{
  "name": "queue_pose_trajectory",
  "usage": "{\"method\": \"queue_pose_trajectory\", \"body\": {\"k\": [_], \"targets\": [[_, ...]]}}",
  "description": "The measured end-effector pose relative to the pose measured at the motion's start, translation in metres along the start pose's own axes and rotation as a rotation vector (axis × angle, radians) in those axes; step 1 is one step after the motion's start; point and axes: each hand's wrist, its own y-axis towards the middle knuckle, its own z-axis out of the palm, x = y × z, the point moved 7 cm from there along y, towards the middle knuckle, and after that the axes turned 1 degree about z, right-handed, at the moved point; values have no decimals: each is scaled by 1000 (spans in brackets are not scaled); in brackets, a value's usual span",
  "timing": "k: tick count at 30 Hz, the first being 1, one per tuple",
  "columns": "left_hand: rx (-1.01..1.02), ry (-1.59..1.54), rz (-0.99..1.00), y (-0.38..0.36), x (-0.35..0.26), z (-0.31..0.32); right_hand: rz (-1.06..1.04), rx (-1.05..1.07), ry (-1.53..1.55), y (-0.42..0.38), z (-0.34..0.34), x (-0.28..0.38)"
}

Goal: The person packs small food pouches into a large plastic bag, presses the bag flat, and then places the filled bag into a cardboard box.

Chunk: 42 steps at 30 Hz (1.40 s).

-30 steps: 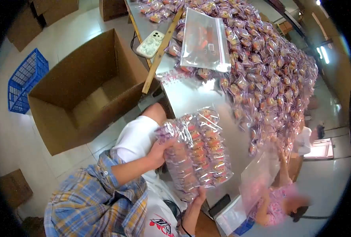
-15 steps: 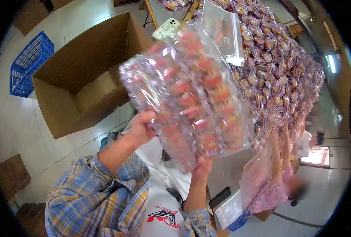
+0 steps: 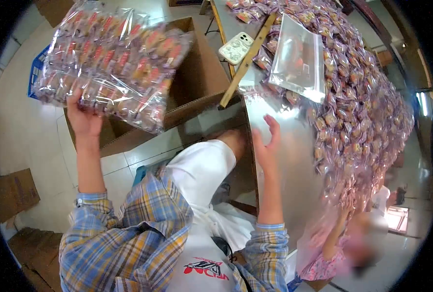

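Observation:
My left hand (image 3: 84, 114) grips the lower edge of a large clear bag (image 3: 114, 63) filled with rows of small wrapped items with red labels. The bag is held up over the left part of an open cardboard box (image 3: 202, 73), hiding much of it. Over the near edge of the metal table (image 3: 294, 151), my right hand (image 3: 267, 141) is raised with its fingers apart and nothing in it. Beyond it lie an empty clear bag (image 3: 298, 58) and a wooden strip (image 3: 249, 61).
Wrapped items (image 3: 353, 97) form a big heap on the table. A phone in a patterned case (image 3: 236, 48) lies near the strip. A co-worker in a pink top (image 3: 323, 260) reaches into the heap. A blue crate (image 3: 35, 73) is behind the bag at left.
The filled bag has moved left with my left hand, from in front of me to over the box. My right hand has let go of it and opened over the table edge.

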Motion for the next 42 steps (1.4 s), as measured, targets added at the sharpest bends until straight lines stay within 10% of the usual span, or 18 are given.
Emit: {"method": "queue_pose_trajectory", "body": {"k": [7, 17, 27, 31, 36, 38, 42], "targets": [[-91, 716, 283, 10, -35, -19, -214, 18, -367, -20, 14, -52], [166, 1242, 221, 29, 94, -49, -208, -6, -462, -21, 15, -48], [710, 1925, -384, 64, 281, -67, -200, -63, -501, -22, 12, -44], [586, 1986, -456, 121, 341, -131, -207, -79, -505, -23, 13, -42], [-79, 2126, -313, 168, 300, -142, -196, -94, -482, -19, 12, -47], [126, 1955, -678, 176, 308, -134, -158, -73, -481, -17, 10, -42], [-8, 1913, -553, 198, 356, -167, -149, -58, -516, -15, 11, -44]]}}
